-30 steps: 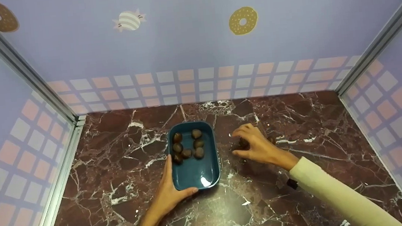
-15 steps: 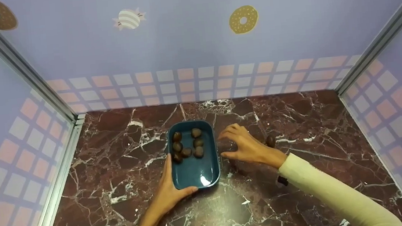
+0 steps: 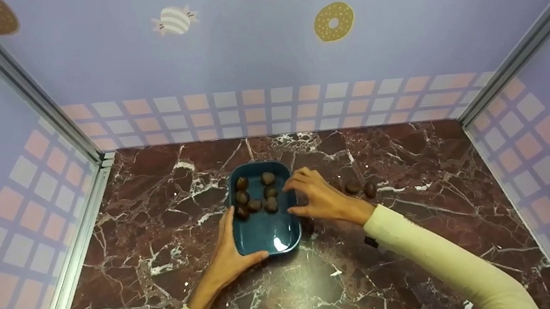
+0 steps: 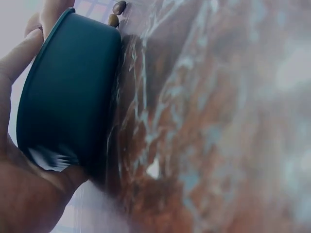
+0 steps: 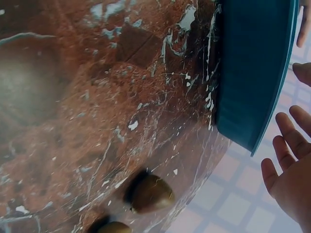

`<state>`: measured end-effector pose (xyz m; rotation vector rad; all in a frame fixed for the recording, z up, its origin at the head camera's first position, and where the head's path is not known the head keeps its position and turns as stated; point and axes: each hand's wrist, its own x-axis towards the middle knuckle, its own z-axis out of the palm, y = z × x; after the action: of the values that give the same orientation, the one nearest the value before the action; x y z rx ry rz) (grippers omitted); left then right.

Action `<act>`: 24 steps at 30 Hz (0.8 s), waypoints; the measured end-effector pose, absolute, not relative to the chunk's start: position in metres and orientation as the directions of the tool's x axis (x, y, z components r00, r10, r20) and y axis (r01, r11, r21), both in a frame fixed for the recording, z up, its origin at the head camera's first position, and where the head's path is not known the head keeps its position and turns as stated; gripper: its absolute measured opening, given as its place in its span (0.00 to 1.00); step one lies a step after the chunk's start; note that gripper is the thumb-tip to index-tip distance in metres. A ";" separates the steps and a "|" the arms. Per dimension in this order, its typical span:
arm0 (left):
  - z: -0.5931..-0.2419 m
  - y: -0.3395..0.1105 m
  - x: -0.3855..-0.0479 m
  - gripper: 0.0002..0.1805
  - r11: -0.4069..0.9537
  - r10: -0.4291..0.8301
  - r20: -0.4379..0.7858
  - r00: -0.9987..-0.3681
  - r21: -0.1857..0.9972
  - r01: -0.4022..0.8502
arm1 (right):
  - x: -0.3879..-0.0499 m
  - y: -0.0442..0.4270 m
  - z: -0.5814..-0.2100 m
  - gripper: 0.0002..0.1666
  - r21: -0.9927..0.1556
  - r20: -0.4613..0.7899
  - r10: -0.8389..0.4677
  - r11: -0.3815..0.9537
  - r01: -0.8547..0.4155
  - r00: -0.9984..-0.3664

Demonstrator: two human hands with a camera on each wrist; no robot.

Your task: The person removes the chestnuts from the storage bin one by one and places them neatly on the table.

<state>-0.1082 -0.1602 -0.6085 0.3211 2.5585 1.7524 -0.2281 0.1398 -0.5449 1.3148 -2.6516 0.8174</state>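
A dark teal rectangular dish stands on the marbled table, with several brown chestnuts in its far half. My left hand holds the dish's near left corner, its fingers along the left side and its thumb on the near edge; the left wrist view shows that grip on the outer wall. At the dish's right rim is my right hand, thumb and fingers apart, fingertips over the rim. In the right wrist view its fingers are spread beside the dish, and I see nothing between them.
Loose chestnuts lie right of the dish, behind my right wrist: two in plain sight and one partly hidden by the hand. Purple patterned panels enclose the table at the back and both sides.
My right hand has moved left from beside the loose chestnuts to the dish's right rim, uncovering chestnuts behind it. The left hand keeps its grip, and the dish has not visibly moved.
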 end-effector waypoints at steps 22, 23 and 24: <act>-0.608 -0.166 -0.116 0.84 0.359 0.240 0.038 -0.970 0.925 0.125 | -0.241 0.108 -0.566 0.29 -0.390 0.214 -0.738 0.536 -0.749 -0.640; -0.608 -0.165 -0.116 0.84 0.352 0.240 0.038 -0.970 0.928 0.124 | -0.241 0.107 -0.566 0.29 -0.400 0.200 -0.733 0.545 -0.737 -0.650; -0.608 -0.165 -0.116 0.84 0.349 0.239 0.035 -0.970 0.930 0.119 | -0.241 0.105 -0.567 0.29 -0.411 0.186 -0.727 0.553 -0.724 -0.661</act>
<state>-0.1161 -0.1650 -0.6082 0.3317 2.4908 1.7019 -0.2410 0.1053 -0.5667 1.2960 -2.7737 0.7304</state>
